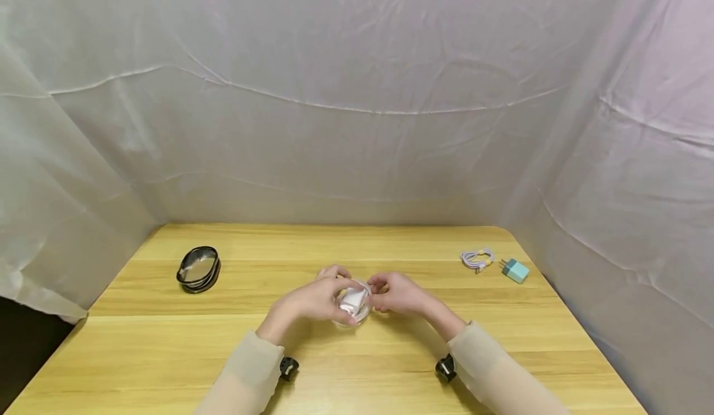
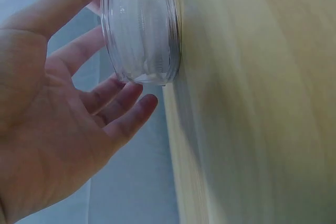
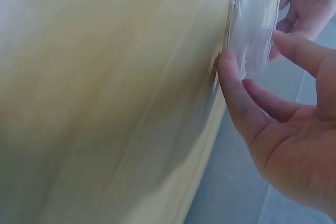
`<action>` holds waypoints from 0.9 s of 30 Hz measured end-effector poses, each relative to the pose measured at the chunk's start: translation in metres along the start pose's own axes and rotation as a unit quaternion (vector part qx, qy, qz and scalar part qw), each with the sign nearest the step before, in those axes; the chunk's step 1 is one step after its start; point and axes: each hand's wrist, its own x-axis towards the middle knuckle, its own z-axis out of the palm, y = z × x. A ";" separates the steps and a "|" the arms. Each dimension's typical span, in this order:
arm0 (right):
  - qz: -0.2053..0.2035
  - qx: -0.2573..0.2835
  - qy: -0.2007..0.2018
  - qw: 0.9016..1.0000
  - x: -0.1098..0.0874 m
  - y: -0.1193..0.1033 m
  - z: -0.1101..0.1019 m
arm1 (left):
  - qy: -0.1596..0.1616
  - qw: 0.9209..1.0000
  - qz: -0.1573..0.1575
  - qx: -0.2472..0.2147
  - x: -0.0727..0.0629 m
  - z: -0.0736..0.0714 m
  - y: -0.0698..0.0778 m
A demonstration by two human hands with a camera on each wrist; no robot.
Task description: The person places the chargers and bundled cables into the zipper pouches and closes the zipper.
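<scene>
At the middle of the table, a clear round plastic container is between both hands. A white block, like a charger, shows inside it in the head view. My left hand holds the container from the left, thumb on the near side and fingers at the far side. From the right, my right hand pinches the rim between thumb and fingers. In the right wrist view, one fingertip lies at the container's lower edge, close to the tabletop.
A black-rimmed clear round case stands at the back left of the wooden table. At the back right lie a coiled lavender cable and a teal plug adapter. Pale curtains enclose the back and sides.
</scene>
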 end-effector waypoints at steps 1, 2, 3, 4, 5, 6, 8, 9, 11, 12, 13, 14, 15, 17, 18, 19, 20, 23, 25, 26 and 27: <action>-0.004 -0.006 0.001 1.000 0.001 0.000 0.000 | -0.002 1.000 0.005 0.002 0.000 -0.001 0.000; -0.007 -0.012 0.001 1.000 0.001 0.000 0.000 | -0.005 1.000 0.009 0.002 0.000 -0.001 -0.001; -0.012 -0.017 0.001 1.000 0.001 0.001 -0.001 | -0.006 1.000 0.014 0.003 0.000 -0.002 -0.001; -0.015 -0.022 0.001 1.000 0.002 0.001 -0.001 | -0.007 1.000 0.019 0.005 0.000 -0.002 -0.001; -0.018 -0.028 0.000 0.999 0.002 0.002 -0.002 | -0.009 1.000 0.021 0.006 0.000 -0.003 -0.002; -0.020 -0.025 -0.003 0.999 0.002 0.002 -0.002 | -0.010 1.000 0.024 0.006 0.000 -0.003 -0.002; -0.024 -0.023 -0.008 0.999 0.003 0.003 -0.003 | -0.014 1.000 0.026 0.007 0.000 -0.004 -0.003; -0.026 -0.025 -0.009 0.999 0.003 0.003 -0.003 | -0.016 1.000 0.026 0.007 0.000 -0.005 -0.003; -0.028 -0.027 -0.010 0.999 0.002 0.003 -0.003 | -0.019 0.999 0.026 0.003 -0.001 -0.005 -0.003; -0.029 -0.027 -0.010 0.999 0.002 0.002 -0.003 | -0.020 0.999 0.026 0.002 -0.001 -0.006 -0.004; -0.030 -0.029 -0.010 0.999 0.002 0.002 -0.004 | -0.022 0.999 0.024 0.000 -0.001 -0.006 -0.004; -0.030 -0.030 -0.010 0.999 0.001 0.002 -0.004 | -0.022 1.000 0.022 -0.002 -0.001 -0.006 -0.004; -0.028 -0.028 -0.011 0.999 0.000 0.002 -0.004 | -0.021 1.000 0.020 -0.005 -0.002 -0.007 -0.004; -0.026 -0.026 -0.012 0.999 -0.001 0.003 -0.003 | -0.018 1.000 0.013 -0.006 -0.002 -0.007 -0.005; -0.025 -0.024 -0.013 0.999 -0.002 0.003 -0.003 | -0.015 1.000 0.011 -0.006 -0.002 -0.008 -0.006; -0.023 -0.023 -0.013 0.999 -0.002 0.003 -0.002 | -0.013 1.000 0.008 -0.005 -0.003 -0.008 -0.007; -0.021 -0.023 -0.013 0.999 -0.003 0.003 -0.002 | -0.011 1.000 0.006 -0.003 -0.003 -0.009 -0.007; -0.017 -0.028 -0.012 0.999 -0.005 0.003 0.000 | -0.013 1.000 0.005 0.003 -0.004 -0.011 -0.009; -0.011 -0.024 -0.014 1.000 -0.008 0.003 0.001 | -0.019 1.000 0.006 0.002 -0.006 -0.012 -0.010; -0.007 -0.020 -0.016 1.000 -0.009 0.002 0.001 | -0.023 1.000 0.006 -0.001 -0.007 -0.013 -0.010; -0.003 -0.017 -0.018 1.000 -0.010 0.002 0.002 | -0.027 1.000 0.007 -0.004 -0.008 -0.014 -0.010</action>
